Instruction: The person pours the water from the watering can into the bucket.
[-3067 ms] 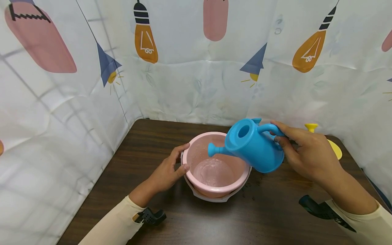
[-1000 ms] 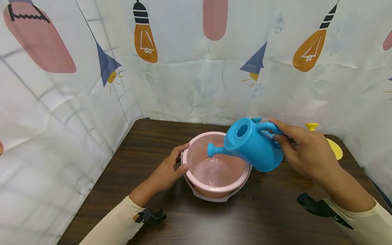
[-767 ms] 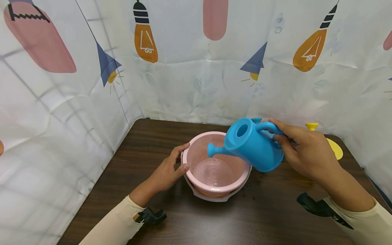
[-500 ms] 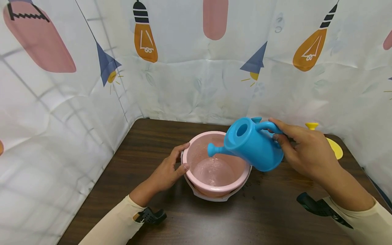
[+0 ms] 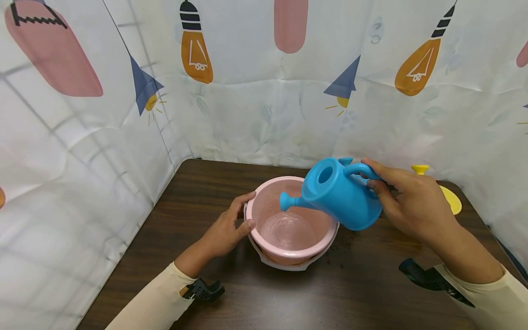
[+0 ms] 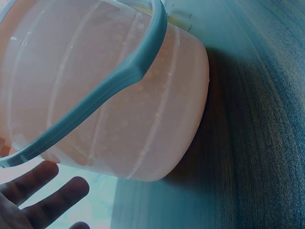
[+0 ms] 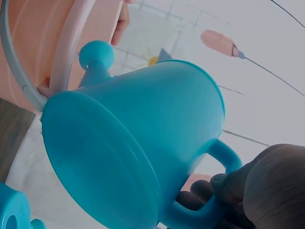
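My right hand [image 5: 416,201] grips the curved handle of a blue toy watering can [image 5: 350,201], tilted so its spout reaches over a pink bucket [image 5: 290,254]. Shallow, rippled liquid lies in the bucket, below the spout. In the right wrist view the can [image 7: 124,138] covers part of the bucket [image 7: 28,43]. My left hand [image 5: 224,231] holds the bucket's left rim with thumb and index finger. The left wrist view has the bucket's wall [image 6: 119,114] and hanging bail handle [image 6: 105,93], with other fingers of that hand [image 6: 43,195] spread beside it.
Behind my right hand stands a yellow object [image 5: 451,200] with a flared spout [image 5: 420,169], mostly hidden. Another blue piece [image 7: 14,205] with a hole shows low in the right wrist view. The dark wood table [image 5: 210,183] bears small wet spots. Printed sheets [image 5: 255,114] enclose its back and left side.
The ripples inside the bucket shift from frame to frame. Both hands, the watering can and the bucket stay almost in place.
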### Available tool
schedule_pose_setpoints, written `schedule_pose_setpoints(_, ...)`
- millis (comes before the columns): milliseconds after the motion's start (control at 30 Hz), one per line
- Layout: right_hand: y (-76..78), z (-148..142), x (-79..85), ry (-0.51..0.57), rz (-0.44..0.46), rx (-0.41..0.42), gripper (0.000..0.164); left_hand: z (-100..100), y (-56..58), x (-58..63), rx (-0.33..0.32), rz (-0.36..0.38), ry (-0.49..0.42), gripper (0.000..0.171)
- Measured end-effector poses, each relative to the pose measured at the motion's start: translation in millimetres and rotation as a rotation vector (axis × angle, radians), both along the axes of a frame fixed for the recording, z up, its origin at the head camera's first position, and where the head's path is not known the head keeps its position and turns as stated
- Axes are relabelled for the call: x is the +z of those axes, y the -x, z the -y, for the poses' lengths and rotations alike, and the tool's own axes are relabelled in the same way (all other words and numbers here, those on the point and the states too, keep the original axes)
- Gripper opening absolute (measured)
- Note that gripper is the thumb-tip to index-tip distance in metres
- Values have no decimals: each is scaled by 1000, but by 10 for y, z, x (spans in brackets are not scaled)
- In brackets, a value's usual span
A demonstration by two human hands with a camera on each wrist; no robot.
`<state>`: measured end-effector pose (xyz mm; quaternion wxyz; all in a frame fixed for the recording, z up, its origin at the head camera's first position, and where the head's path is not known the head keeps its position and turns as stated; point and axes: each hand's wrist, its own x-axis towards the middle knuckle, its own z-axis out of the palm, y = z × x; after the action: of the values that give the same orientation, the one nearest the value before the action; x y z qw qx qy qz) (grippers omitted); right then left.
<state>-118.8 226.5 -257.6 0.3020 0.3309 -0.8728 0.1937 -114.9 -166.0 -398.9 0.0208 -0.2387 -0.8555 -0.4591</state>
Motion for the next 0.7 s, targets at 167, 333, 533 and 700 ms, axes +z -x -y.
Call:
schedule_pose_setpoints(167,-1,-4,-4,4,4,-3,60,0,4,-10,0,3,-5,67)
schedule_pose_setpoints(333,-3,0,-6,7,5,-5,59,-5,0,-2,3,3,-2,66)
schedule_pose_setpoints(533,2,9,-2,2,-8,4,61,0,-3,-2,5,-1,2,67)
schedule_pose_setpoints(700,4,16,5,-5,-9,5,61,2,-4,1,8,1,8,68)
